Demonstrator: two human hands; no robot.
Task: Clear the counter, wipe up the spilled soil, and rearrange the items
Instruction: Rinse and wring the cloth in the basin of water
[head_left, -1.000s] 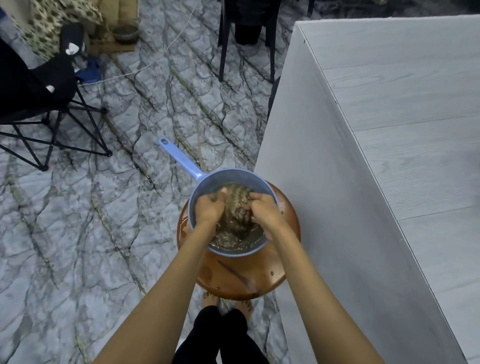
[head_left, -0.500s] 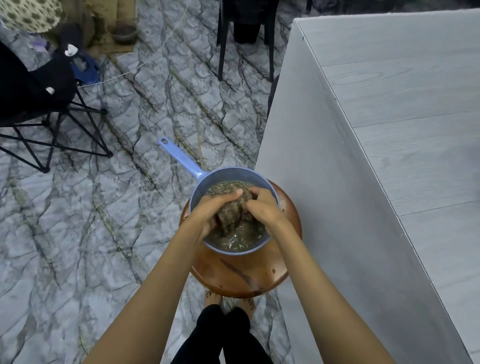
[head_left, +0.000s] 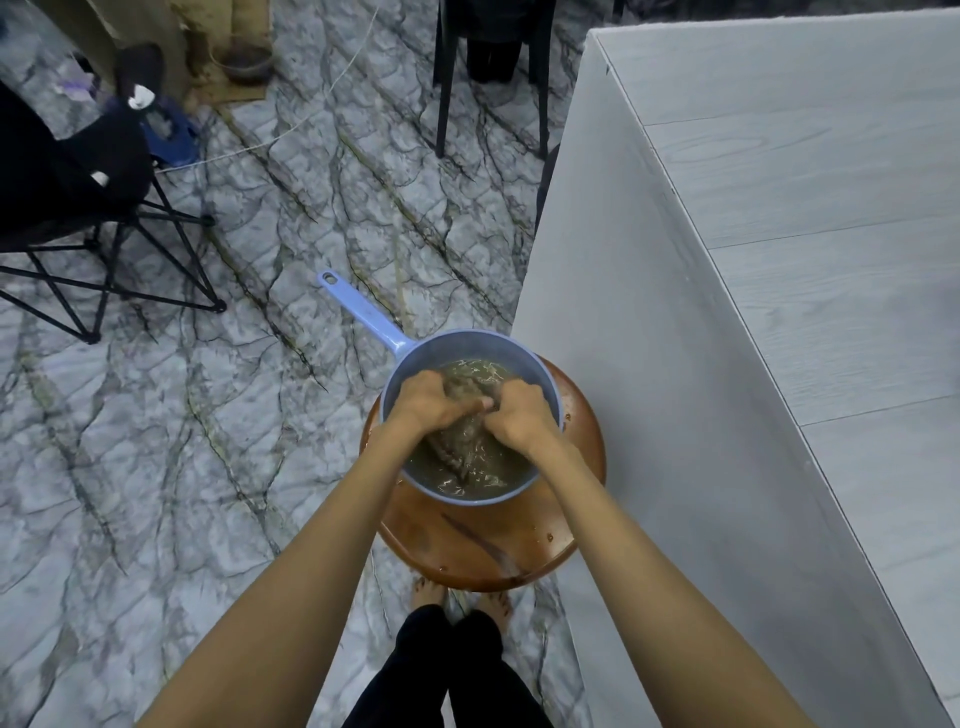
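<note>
Over blue pan (head_left: 415, 353) | left hand (head_left: 423, 402), right hand (head_left: 517, 415) clench wet cloth (head_left: 462, 434) | arms extended down

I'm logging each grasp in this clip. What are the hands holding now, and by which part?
Both hands, left hand and right hand, grip a wet cloth bunched over the murky water in the blue pan, at its upper part.

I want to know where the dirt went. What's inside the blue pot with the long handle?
Murky brown water and a wet cloth, gripped by the left hand and right hand. The blue pot bottom is hidden by the water.
</note>
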